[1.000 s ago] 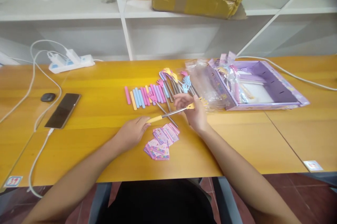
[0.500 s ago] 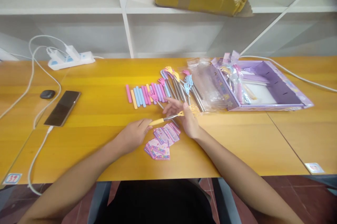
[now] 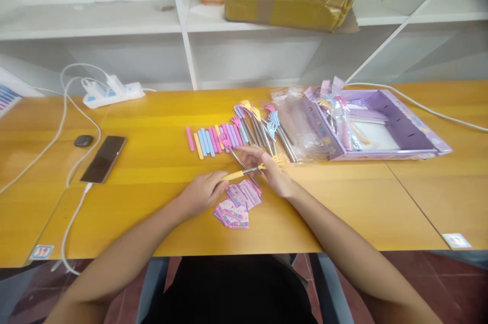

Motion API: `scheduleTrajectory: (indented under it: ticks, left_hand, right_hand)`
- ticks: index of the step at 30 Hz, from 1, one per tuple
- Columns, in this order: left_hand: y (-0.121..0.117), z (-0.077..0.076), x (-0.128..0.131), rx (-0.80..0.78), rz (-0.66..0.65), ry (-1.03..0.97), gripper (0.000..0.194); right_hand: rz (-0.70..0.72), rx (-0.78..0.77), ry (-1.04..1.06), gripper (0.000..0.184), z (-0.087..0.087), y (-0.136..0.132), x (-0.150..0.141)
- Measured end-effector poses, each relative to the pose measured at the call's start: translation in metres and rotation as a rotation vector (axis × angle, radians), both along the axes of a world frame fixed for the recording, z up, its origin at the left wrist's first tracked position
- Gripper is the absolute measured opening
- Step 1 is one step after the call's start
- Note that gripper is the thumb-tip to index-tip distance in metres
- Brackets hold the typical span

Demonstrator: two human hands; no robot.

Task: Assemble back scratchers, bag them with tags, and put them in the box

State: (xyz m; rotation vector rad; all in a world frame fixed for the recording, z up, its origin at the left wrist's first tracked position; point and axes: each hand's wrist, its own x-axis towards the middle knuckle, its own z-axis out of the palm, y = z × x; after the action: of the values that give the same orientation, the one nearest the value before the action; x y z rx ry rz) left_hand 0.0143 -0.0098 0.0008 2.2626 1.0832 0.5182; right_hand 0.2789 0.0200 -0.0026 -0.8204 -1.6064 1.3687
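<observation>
The person's left hand [image 3: 203,193] has its fingers closed round the yellow handle of a back scratcher [image 3: 249,170] — the right hand [image 3: 271,169] pinches it near its hand-shaped head. It sits above the table [image 3: 335,222], just behind the pink cards [image 3: 238,203] — 1 purple box [image 3: 414,123] lies to the right.

Yellow scratcher [image 3: 249,170] between both hands [image 3: 236,182]

It was a shared workroom or office. White open shelves [image 3: 114,17] stood behind a yellow wooden desk [image 3: 362,202].
</observation>
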Motion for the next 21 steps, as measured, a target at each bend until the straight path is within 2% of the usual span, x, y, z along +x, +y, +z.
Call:
scheduleTrajectory:
  ticks: [4, 8, 11, 14, 17, 21]
  left_hand:
    - [0.003, 0.014, -0.003, 0.109, 0.054, -0.058, 0.035]
    - [0.0, 0.041, -0.016, 0.308, 0.093, 0.005, 0.035]
    - [-0.01, 0.066, -0.029, 0.55, 0.06, 0.14, 0.036]
    - [-0.028, 0.083, -0.034, 0.748, 0.002, 0.293, 0.031]
    - [-0.048, 0.084, -0.025, 0.827, -0.094, 0.342, 0.025]
    - [-0.066, 0.068, -0.008, 0.879, -0.102, 0.312, 0.021]
  right_hand:
    - [-0.141, 0.068, 0.051, 0.05, 0.017, 0.008, 0.005]
    - [-0.23, 0.134, 0.017, 0.036, 0.047, -0.003, 0.01]
    - [-0.203, 0.302, -0.098, 0.028, 0.066, -0.026, 0.016]
    - [-0.174, 0.56, -0.28, 0.013, 0.074, -0.054, 0.02]
    - [-0.257, 0.868, -0.511, 0.017, 0.074, -0.081, 0.017]
    - [-0.34, 1.174, -0.734, 0.023, 0.077, -0.107, 0.006]
